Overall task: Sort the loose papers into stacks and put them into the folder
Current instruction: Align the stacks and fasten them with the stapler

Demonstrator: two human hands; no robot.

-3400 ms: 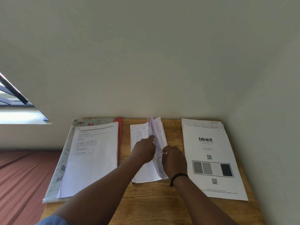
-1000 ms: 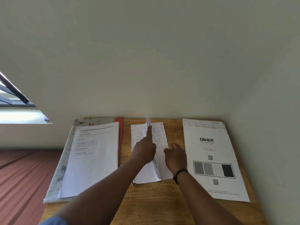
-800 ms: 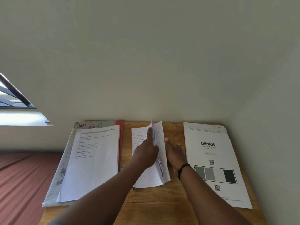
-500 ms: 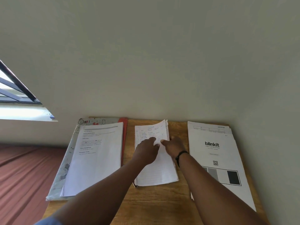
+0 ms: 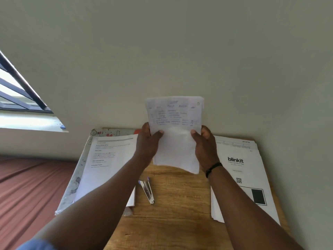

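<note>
A bundle of handwritten lined papers [image 5: 175, 127] is held upright above the wooden table [image 5: 180, 219], in front of the wall. My left hand [image 5: 148, 139] grips its left edge and my right hand [image 5: 204, 143] grips its right edge, thumbs on the front. On the left of the table lies a patterned folder [image 5: 77, 179] with a red edge, and a stack of printed sheets [image 5: 108, 165] rests on it. A stack of white sheets printed "blinkit" [image 5: 241, 174] lies on the right.
A metal clip with a purple tip [image 5: 147, 189] lies on the table where the bundle was. The table stands against the wall at the back and right. A reddish-brown bed cover [image 5: 27, 186] is to the left, and a barred window [image 5: 16, 91] is at upper left.
Both hands were leafing through the handwritten papers flat on the table; now the bundle is lifted off and held upright, which uncovers the metal clip. The camera has tilted down.
</note>
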